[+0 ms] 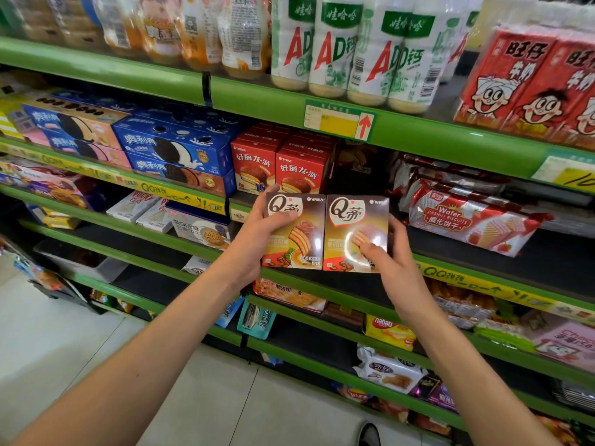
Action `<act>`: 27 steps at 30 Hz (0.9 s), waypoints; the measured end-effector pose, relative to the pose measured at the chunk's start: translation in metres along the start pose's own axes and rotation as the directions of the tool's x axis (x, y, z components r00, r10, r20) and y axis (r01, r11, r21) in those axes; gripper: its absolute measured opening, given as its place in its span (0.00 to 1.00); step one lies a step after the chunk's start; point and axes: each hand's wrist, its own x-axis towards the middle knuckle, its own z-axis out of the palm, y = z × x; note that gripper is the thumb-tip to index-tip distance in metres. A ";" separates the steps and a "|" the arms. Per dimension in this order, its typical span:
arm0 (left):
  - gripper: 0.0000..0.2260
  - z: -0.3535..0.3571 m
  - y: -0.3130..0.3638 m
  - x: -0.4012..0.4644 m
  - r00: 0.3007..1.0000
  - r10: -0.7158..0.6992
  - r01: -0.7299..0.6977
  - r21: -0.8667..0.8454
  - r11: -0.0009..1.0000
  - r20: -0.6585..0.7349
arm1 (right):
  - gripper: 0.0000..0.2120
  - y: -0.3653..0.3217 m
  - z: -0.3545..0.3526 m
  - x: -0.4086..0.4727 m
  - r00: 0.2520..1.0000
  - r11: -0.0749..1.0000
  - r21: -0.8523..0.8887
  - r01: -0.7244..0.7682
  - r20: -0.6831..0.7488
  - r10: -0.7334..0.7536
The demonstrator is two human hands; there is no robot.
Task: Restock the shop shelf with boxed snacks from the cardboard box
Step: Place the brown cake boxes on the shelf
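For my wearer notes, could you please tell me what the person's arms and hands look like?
Both forearms are bare to the frame's edge, with no sleeves showing. The left hand and right hand wear no gloves, and no rings, watch or bracelet are visible.

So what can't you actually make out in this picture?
- Cardboard box: not in the head view at all.
- Shelf gap behind the two brown snack boxes: dark, and the boxes cover it, so its depth is unclear.
- Price label: print too small to read.
- Left hand and right hand: most fingers are hidden behind the boxes.
- Orange bottles top left: blurred, tops cut by the edge.
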 end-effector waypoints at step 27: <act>0.29 0.038 -0.007 0.018 0.987 0.155 -0.158 0.089 0.983 0.039 | 0.19 -0.021 -0.020 0.091 0.985 0.892 -0.451 -0.015 -0.163 -0.066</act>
